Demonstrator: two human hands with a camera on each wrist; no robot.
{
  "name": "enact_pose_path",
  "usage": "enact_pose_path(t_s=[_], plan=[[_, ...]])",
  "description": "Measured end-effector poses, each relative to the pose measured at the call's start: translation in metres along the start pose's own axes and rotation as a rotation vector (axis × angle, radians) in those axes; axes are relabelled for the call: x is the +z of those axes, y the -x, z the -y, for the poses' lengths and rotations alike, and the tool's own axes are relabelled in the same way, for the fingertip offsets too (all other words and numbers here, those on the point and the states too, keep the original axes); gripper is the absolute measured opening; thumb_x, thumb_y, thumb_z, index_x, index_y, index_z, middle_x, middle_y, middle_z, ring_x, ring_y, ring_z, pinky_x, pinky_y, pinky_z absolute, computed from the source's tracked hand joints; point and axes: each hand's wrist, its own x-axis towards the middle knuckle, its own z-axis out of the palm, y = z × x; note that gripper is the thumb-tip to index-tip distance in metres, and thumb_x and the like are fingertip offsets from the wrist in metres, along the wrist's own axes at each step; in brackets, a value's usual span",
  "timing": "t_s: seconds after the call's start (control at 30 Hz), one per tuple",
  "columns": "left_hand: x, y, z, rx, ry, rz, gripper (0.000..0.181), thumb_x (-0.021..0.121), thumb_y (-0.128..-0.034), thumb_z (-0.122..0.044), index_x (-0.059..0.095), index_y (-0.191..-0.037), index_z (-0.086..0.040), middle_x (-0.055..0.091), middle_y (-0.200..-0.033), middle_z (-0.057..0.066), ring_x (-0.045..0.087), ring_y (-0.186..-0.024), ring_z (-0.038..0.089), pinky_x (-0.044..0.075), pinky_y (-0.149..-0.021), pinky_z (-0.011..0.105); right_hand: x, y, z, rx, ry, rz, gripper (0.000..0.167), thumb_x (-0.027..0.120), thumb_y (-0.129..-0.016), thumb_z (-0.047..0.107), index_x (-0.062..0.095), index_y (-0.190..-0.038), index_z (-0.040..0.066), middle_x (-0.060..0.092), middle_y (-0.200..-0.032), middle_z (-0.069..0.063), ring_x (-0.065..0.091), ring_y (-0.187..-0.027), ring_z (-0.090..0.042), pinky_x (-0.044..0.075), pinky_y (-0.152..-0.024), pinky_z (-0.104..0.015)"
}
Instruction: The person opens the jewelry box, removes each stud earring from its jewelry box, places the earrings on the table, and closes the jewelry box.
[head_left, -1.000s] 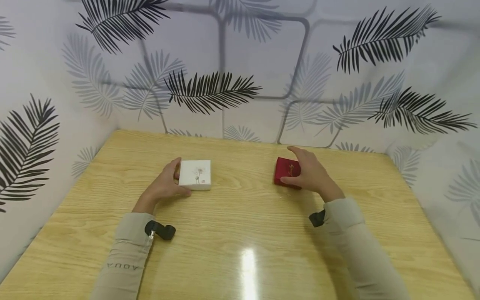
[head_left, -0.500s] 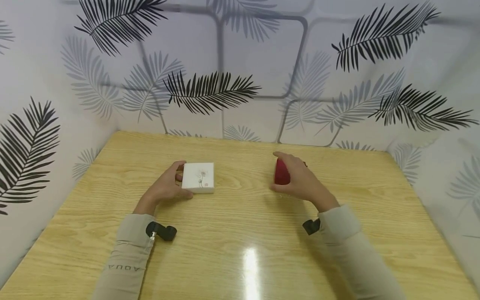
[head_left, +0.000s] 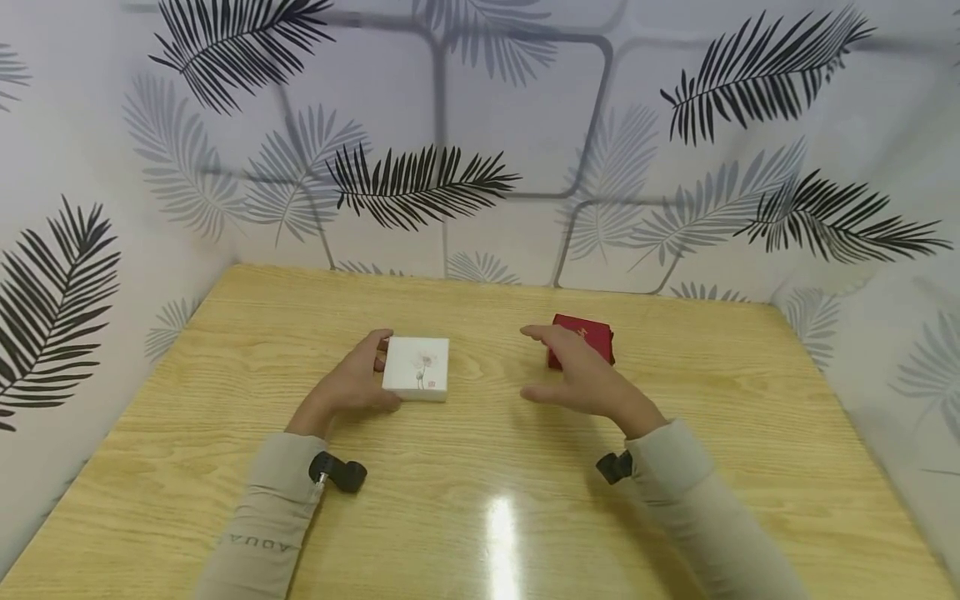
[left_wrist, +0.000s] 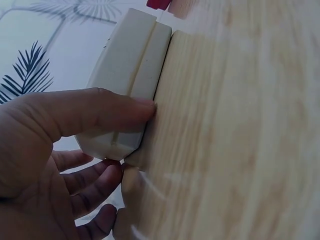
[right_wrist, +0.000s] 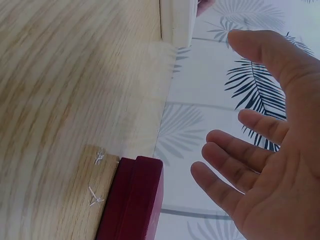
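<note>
A white box (head_left: 417, 367) with a flower drawing lies on the wooden table, left of centre; its side fills the upper left of the left wrist view (left_wrist: 125, 65). My left hand (head_left: 356, 379) grips it from the left, thumb along the near side and fingers round the far edge. My right hand (head_left: 588, 379) is held above the table with thumb and fingers spread and holds nothing. Behind and partly under it in the head view lies a red box (head_left: 596, 335). In the right wrist view the red box (right_wrist: 134, 200) stands apart from the fingers (right_wrist: 235, 160).
The wooden table (head_left: 465, 467) meets a wall (head_left: 517, 233) with a leaf pattern at its back edge. Patterned walls also rise on both sides. A bright reflection lies on the table near the front.
The white box has slid right and slightly nearer with my left hand. My right hand has moved left off the red box, which now shows more and lies slightly farther right than a second ago.
</note>
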Motion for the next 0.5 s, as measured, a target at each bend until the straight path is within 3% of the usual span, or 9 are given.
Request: enact_pose_path(t_s=[0.2,0.37,0.5], plan=[[0.008,0.001,-0.010,0.006,-0.003,0.030,0.112,0.086,-0.0682,0.002,0.017,-0.156,0.004,0.037,-0.151,0.025,0.051,-0.124,0.038,0.046,-0.106,0.050,0.006,0.001,0.004,-0.012,-0.078,0.020,0.079,0.080,-0.083,0.028,0.042,-0.149,0.009,0.048,-0.150,-0.012,0.053,-0.122,-0.037,0.046,-0.103,-0.053],[0.017,-0.001,-0.014,0.019,-0.022,0.026,0.111,0.087,-0.0662,0.000,0.021,-0.155,0.002,0.040,-0.148,0.022,0.051,-0.119,0.033,0.046,-0.104,0.048,0.010,0.003,0.006,-0.026,-0.088,0.032,0.078,0.079,-0.083,0.026,0.043,-0.148,0.006,0.048,-0.151,-0.012,0.048,-0.136,-0.038,0.043,-0.110,-0.054],[0.023,-0.002,-0.016,0.028,-0.027,0.032,0.110,0.087,-0.0660,0.000,0.022,-0.155,0.002,0.040,-0.148,0.021,0.051,-0.121,0.034,0.046,-0.105,0.048,0.013,0.003,0.008,-0.036,-0.059,0.043,0.077,0.079,-0.083,0.026,0.043,-0.148,0.007,0.048,-0.150,-0.012,0.047,-0.136,-0.037,0.042,-0.111,-0.053]])
